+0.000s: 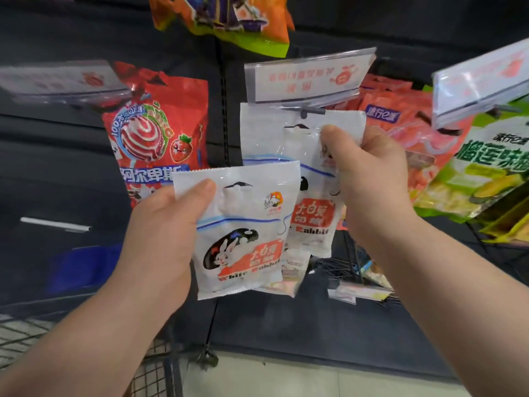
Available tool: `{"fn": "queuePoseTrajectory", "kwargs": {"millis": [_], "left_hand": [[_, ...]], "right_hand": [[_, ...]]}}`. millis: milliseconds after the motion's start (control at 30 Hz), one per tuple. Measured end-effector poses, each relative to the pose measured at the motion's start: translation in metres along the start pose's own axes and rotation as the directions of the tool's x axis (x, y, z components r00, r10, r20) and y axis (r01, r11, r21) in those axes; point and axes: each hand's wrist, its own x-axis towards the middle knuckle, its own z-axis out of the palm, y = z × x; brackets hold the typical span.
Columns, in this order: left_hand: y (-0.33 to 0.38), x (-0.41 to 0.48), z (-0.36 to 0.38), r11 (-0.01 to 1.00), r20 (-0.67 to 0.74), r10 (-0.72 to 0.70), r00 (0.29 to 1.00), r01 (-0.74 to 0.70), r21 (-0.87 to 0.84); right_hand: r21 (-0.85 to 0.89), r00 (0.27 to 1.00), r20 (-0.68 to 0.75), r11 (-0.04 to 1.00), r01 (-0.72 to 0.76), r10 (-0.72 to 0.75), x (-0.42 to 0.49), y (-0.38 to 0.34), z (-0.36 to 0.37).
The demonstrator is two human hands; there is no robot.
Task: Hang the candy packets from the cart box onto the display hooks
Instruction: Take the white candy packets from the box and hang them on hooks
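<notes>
My left hand (169,227) grips a white rabbit candy packet (243,242) by its upper left corner, held low in front of the display. My right hand (363,179) pinches a second white rabbit packet (312,213) near its top, its hang hole just below the display hook (307,111). A third white packet (257,133) hangs on that hook behind it. The hook sits under a clear price tag holder (309,75).
A red lollipop bag (160,138) hangs to the left, pink bags (412,138) and green durian bags (486,173) to the right, an orange bag (229,18) above. A bare hook (54,224) sticks out at left. The wire cart (154,368) is at bottom left.
</notes>
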Motion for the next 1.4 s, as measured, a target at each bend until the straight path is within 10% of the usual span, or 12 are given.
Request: {"fn": "queuePoseTrajectory", "kwargs": {"millis": [800, 1033, 1400], "left_hand": [[-0.005, 0.016, 0.024, 0.999, 0.141, 0.035, 0.989, -0.030, -0.033], [0.003, 0.021, 0.042, 0.997, 0.216, 0.069, 0.974, -0.061, -0.043], [0.020, 0.049, 0.068, 0.982, 0.231, 0.177, 0.957, -0.154, -0.112]], "right_hand": [[-0.281, 0.989, -0.075, 0.954, 0.105, -0.131, 0.053, 0.019, 0.015], [-0.109, 0.989, 0.148, 0.993, 0.036, -0.020, -0.005, 0.028, -0.015], [-0.050, 0.983, 0.064, 0.983, 0.176, -0.173, 0.012, 0.014, -0.004]]}}
